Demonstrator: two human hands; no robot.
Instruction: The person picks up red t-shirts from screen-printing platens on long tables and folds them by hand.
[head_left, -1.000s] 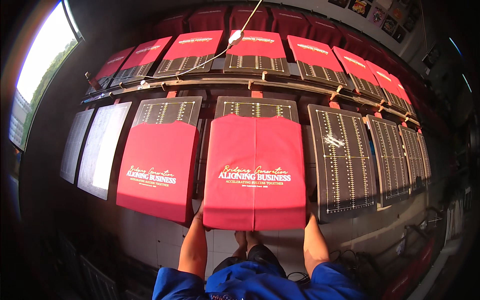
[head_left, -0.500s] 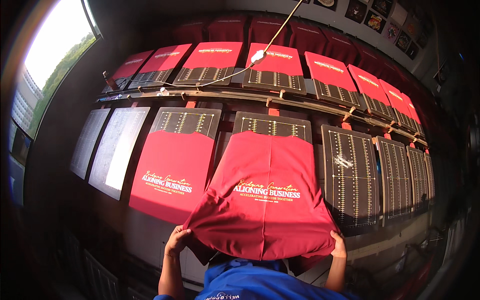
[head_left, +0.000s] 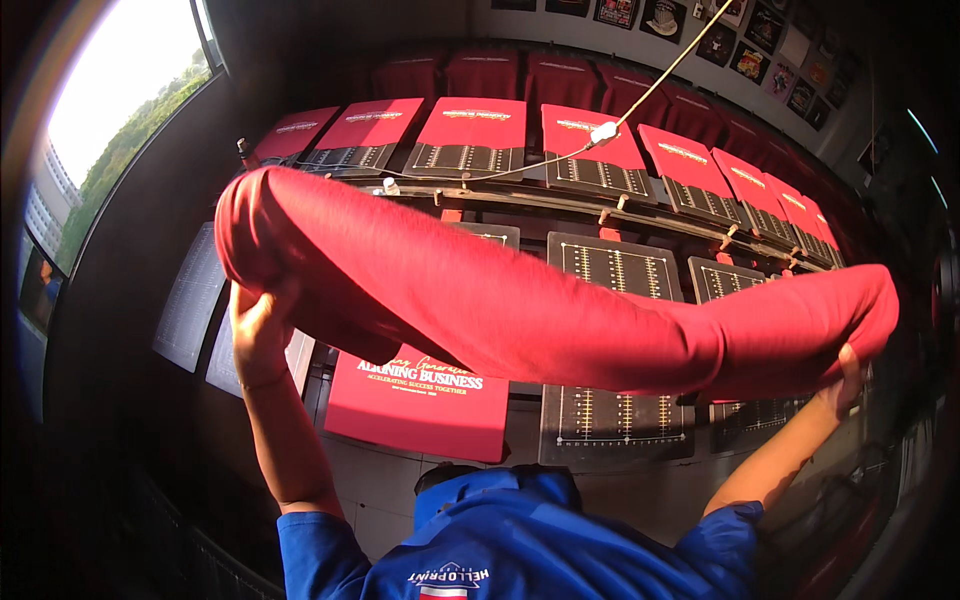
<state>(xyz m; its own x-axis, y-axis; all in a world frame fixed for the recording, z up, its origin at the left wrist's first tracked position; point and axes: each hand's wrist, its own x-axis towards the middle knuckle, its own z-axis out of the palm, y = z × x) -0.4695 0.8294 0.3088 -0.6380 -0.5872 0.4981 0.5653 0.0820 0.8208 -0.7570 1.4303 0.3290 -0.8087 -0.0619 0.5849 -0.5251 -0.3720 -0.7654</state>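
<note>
Between two hands point(head_left: 262, 330) point(head_left: 848, 372), one red shirt point(head_left: 520, 300); beneath, one printed shirt point(head_left: 420, 400).

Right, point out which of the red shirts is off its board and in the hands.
The bunched red shirt stretched across the middle, held at its ends by the left hand and right hand. Every other red shirt, like the printed one beneath it, lies flat on a board.
</note>
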